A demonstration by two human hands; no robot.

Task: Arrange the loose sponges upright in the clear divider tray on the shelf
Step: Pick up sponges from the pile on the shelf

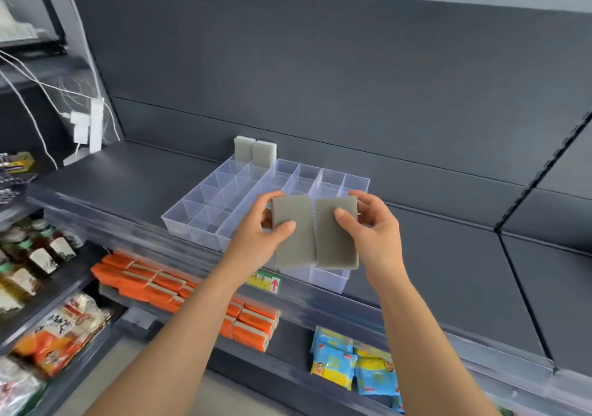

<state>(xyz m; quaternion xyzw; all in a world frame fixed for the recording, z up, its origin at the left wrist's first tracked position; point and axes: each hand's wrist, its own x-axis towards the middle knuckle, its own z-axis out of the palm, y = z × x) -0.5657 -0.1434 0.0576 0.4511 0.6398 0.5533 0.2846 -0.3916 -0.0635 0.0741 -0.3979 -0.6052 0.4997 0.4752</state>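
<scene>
Both hands, left (261, 233) and right (371, 223), grip one gray sponge each (293, 233) (336, 236) (held on end) for slotting upright into the clear tray (205, 210).

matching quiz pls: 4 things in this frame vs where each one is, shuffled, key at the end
1. left hand
2. right hand
3. two upright sponges
4. orange packs

a. shelf below the tray
b. holds the right-side sponge
c. back left of the clear divider tray
d. holds the left-side sponge

Pairs: 1-d, 2-b, 3-c, 4-a
</scene>
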